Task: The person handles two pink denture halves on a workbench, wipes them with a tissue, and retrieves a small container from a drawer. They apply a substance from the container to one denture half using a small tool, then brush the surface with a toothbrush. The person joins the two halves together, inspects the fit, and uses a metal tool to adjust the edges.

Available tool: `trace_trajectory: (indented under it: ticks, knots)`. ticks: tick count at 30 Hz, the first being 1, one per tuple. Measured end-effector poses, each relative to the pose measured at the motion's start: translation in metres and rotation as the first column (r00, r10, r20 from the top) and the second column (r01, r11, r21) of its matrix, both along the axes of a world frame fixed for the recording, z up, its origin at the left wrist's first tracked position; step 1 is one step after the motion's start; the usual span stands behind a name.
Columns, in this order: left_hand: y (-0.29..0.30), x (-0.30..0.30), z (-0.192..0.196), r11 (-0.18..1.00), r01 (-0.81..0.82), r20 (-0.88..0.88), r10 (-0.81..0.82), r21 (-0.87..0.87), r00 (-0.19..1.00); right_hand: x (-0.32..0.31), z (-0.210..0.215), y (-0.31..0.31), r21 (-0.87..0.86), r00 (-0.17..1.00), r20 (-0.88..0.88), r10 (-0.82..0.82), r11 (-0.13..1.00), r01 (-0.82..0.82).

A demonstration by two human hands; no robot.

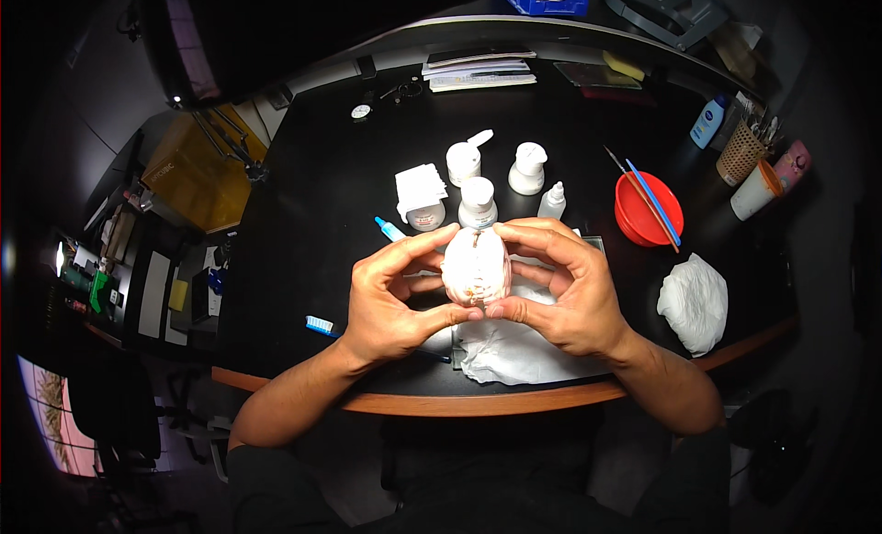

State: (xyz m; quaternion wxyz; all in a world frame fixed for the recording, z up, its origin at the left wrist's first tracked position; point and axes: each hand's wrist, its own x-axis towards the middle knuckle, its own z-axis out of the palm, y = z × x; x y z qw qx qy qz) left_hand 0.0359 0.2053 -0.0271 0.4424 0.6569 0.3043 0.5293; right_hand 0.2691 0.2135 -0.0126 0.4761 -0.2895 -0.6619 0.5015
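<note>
Head view: a rounded, pale object [476,269] sits between both hands, above the bench [303,249]; glare washes out most of its surface, so what it is cannot be told. The left hand [393,291] clamps its left side and the right hand [571,291] its right, thumbs near each other at the lower edge; the fingertips behind are partly hidden. A white bottle [477,203] stands just beyond. The hands and object cover part of a white cloth [519,359]. A blue-and-white brush [320,326] runs behind the left wrist. Rightward, slim brushes [655,203] cross a red bowl [631,218], near crumpled white material [694,304].
</note>
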Motion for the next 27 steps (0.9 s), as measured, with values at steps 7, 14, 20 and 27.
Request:
trace_trajectory:
  ticks: [7, 14, 20, 27]
  knots:
    - [0.001, -0.003, -0.002, 0.996, -0.014, -0.055, 0.018, 0.084, 0.998, 0.001, -0.004, 0.004, 0.14, 0.998, -0.043, 0.04, 0.99, -0.033]
    - [0.003, -0.003, -0.004, 0.998, 0.017, -0.021, -0.015, 0.064, 1.0, 0.002, -0.002, 0.006, 0.199, 1.0, 0.006, 0.028, 0.98, -0.028]
    - [-0.001, -0.005, 0.002, 0.996, 0.047, -0.003, -0.047, -0.076, 0.999, 0.003, -0.002, 0.002, 0.132, 0.995, 0.097, -0.011, 0.991, -0.002]
    - [-0.001, -0.002, 0.006, 0.912, 0.176, 0.198, -0.108, -0.371, 0.974, 0.001, -0.01, 0.005, -0.062, 0.998, 0.05, 0.043, 0.997, -0.04]
